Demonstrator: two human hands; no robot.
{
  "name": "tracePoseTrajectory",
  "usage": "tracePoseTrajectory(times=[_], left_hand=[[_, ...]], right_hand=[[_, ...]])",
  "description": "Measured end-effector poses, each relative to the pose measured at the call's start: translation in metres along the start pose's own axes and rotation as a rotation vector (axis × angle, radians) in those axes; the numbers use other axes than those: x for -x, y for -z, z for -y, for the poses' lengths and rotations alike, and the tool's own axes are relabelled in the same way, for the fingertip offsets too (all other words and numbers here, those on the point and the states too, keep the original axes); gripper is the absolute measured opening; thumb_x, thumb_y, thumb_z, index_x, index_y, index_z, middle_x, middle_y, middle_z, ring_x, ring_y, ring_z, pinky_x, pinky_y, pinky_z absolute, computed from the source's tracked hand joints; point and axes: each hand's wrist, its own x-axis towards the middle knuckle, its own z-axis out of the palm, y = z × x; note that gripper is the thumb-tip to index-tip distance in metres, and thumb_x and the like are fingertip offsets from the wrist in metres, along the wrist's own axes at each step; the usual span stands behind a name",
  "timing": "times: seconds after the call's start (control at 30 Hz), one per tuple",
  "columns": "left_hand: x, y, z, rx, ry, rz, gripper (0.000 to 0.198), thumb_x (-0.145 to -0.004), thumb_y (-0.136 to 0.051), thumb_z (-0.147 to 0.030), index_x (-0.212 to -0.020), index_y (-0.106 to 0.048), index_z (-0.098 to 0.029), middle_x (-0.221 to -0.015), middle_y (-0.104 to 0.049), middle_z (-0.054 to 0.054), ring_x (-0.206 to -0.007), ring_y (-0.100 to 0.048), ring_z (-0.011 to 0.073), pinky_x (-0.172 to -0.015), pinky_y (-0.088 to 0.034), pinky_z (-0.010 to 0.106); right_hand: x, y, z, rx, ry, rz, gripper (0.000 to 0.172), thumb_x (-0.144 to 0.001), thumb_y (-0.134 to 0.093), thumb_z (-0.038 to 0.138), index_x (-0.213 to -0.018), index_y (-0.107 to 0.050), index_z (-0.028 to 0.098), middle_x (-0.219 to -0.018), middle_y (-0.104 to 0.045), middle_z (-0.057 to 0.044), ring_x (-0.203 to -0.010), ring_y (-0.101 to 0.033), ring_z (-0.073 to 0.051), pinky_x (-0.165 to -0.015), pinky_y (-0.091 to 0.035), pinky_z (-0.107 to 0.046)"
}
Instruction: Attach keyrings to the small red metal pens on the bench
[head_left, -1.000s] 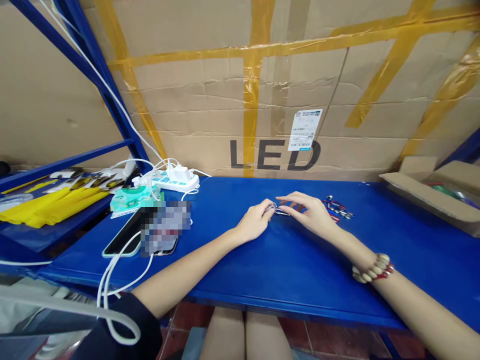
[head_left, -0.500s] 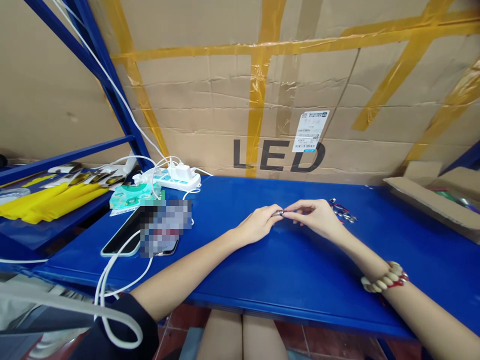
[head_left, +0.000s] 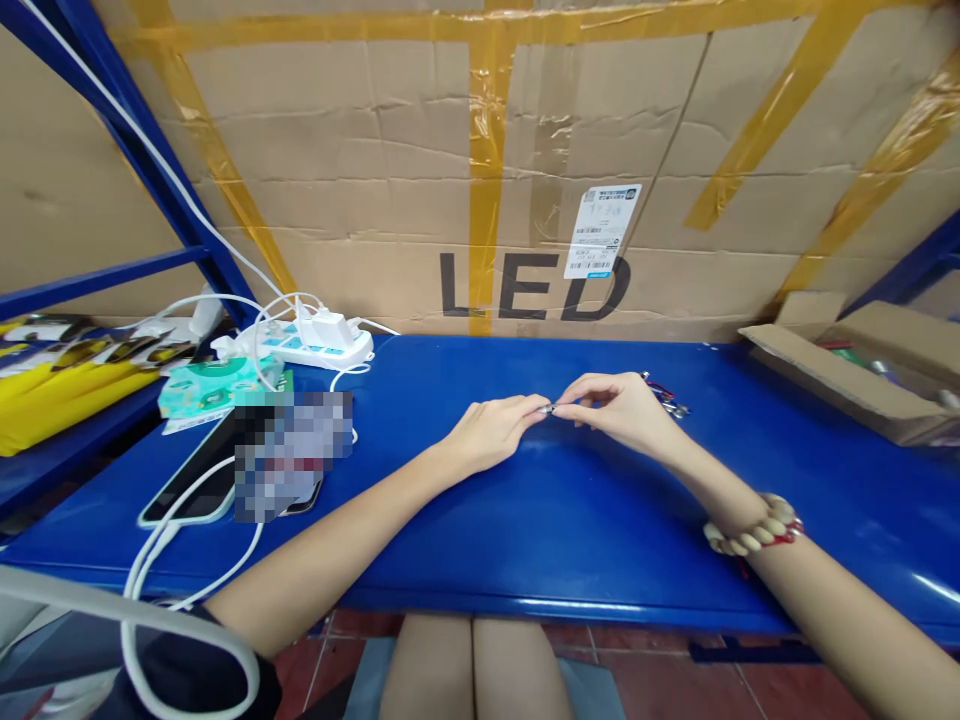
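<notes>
My left hand [head_left: 491, 432] and my right hand [head_left: 619, 410] meet fingertip to fingertip over the middle of the blue table [head_left: 525, 520]. Both pinch a small metal part [head_left: 549, 408] between them; its exact shape is too small to make out. Just behind my right hand lies a little pile of similar small metal parts with red bits [head_left: 666, 396]. A beaded bracelet [head_left: 754, 528] sits on my right wrist.
A phone [head_left: 196, 478] on a white cable lies at the left, with a tissue pack [head_left: 217, 385] and a white power strip [head_left: 315, 345] behind it. A big cardboard box marked LED [head_left: 532, 285] walls the back. An open carton [head_left: 862, 375] stands at the right.
My fingers have closed in from a looser hold to a tight pinch on the small part. The view has shifted, so everything sits slightly lower-left.
</notes>
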Motion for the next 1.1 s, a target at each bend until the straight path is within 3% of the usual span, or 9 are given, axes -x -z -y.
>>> tracePoseTrajectory(times=[0.1,0.27,0.47,0.8,1.1], left_hand=[[0.0,0.001,0.0,0.01,-0.016,-0.001,0.031,-0.096,-0.027,-0.035,-0.116,-0.049,-0.027,-0.117,-0.06,0.0,-0.103,-0.058,0.0169,-0.085,-0.045,0.028],[-0.001,-0.005,0.004,0.006,-0.02,0.054,0.031,-0.096,-0.026,-0.036,-0.118,-0.046,-0.026,-0.12,-0.059,0.0,-0.106,-0.059,0.0174,-0.084,-0.047,0.028],[-0.002,-0.007,0.006,-0.108,-0.057,0.008,0.027,-0.096,-0.028,-0.031,-0.111,-0.05,-0.024,-0.112,-0.063,0.0,-0.102,-0.06,0.0174,-0.081,-0.047,0.027],[0.001,-0.001,0.0,-0.159,-0.038,-0.035,0.029,-0.096,-0.027,-0.034,-0.11,-0.049,-0.022,-0.107,-0.064,0.005,-0.097,-0.062,0.02,-0.079,-0.047,0.03],[0.007,0.002,-0.004,0.029,-0.056,-0.047,0.027,-0.095,-0.03,-0.031,-0.105,-0.053,-0.02,-0.1,-0.064,0.004,-0.087,-0.062,0.0164,-0.075,-0.045,0.025]], right_hand=[[0.0,0.001,-0.002,0.013,0.0,0.009,0.041,-0.06,-0.07,0.056,-0.065,-0.069,0.015,-0.065,-0.068,-0.006,-0.047,-0.055,-0.012,-0.045,-0.044,-0.025],[0.0,0.002,-0.004,0.017,-0.031,0.051,0.041,-0.06,-0.07,0.057,-0.068,-0.069,0.016,-0.058,-0.065,-0.004,-0.045,-0.056,-0.013,-0.044,-0.043,-0.025],[-0.002,0.002,0.0,-0.011,-0.102,0.13,0.041,-0.056,-0.073,0.056,-0.068,-0.069,0.017,-0.049,-0.061,-0.002,-0.044,-0.055,-0.013,-0.044,-0.043,-0.025],[-0.003,-0.002,-0.004,-0.122,-0.136,0.113,0.042,-0.059,-0.072,0.054,-0.073,-0.068,0.015,-0.05,-0.059,-0.001,-0.044,-0.053,-0.011,-0.043,-0.043,-0.023],[-0.001,-0.001,0.001,-0.158,-0.089,0.124,0.036,-0.058,-0.074,0.048,-0.07,-0.068,0.015,-0.052,-0.061,-0.001,-0.046,-0.054,-0.011,-0.045,-0.046,-0.023]])
